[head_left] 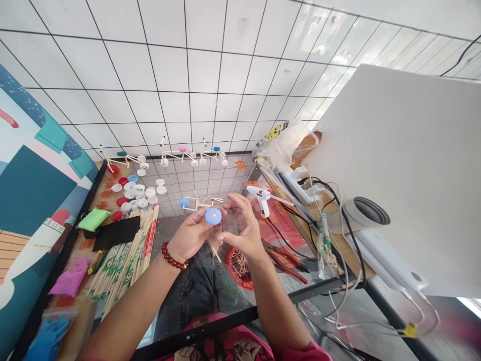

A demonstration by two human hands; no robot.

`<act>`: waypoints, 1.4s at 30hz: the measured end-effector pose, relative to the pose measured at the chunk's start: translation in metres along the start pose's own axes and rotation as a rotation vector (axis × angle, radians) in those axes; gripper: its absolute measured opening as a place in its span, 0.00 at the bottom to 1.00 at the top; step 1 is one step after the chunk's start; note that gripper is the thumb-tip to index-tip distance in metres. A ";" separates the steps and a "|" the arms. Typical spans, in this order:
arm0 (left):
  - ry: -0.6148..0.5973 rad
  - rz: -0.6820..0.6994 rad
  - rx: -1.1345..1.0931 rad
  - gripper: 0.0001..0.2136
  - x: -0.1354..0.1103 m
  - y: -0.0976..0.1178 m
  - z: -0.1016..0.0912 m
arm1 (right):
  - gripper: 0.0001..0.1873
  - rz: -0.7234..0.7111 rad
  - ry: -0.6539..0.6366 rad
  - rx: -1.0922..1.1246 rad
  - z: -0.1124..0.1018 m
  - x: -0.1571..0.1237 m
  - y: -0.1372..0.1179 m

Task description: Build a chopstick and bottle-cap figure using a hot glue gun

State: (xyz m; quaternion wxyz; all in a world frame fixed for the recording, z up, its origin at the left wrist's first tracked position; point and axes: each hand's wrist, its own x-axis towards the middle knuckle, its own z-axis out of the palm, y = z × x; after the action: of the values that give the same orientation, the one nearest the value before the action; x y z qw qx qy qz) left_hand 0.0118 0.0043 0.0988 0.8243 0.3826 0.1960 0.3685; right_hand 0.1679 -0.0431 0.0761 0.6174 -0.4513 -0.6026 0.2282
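Note:
My left hand [192, 234] pinches a light blue bottle cap [213, 216], held up in front of me over the glass table [210, 180]. My right hand [240, 225] is curled close against the cap from the right, fingers bent, with a thin wooden stick [216, 254] sticking down between the two hands. A red bead bracelet [173, 257] sits on my left wrist. Behind the hands lies a small stick-and-cap model [199, 202].
A white hot glue gun [262, 196] lies right of the hands, its cable trailing. Bundles of chopsticks [128, 255], several loose caps [137, 190], green and pink cloths at left. Three finished stick models [188, 155] stand by the tiled wall. Red pliers [283, 258], a red dish of toothpicks [238, 263].

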 end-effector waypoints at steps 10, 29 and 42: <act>0.115 0.146 0.021 0.08 0.002 -0.002 0.004 | 0.26 -0.006 0.065 -0.088 0.013 -0.001 0.003; 0.189 0.066 0.047 0.12 0.008 -0.018 -0.001 | 0.06 -0.058 0.179 -0.120 0.010 0.002 -0.012; 0.235 0.124 -0.264 0.07 0.004 0.005 0.005 | 0.09 0.225 0.135 -0.426 0.009 0.003 0.006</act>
State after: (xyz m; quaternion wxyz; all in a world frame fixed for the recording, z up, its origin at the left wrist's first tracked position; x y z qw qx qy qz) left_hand 0.0147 0.0069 0.1054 0.8144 0.2369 0.2171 0.4832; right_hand 0.1610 -0.0355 0.0715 0.5178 -0.6497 -0.5405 0.1329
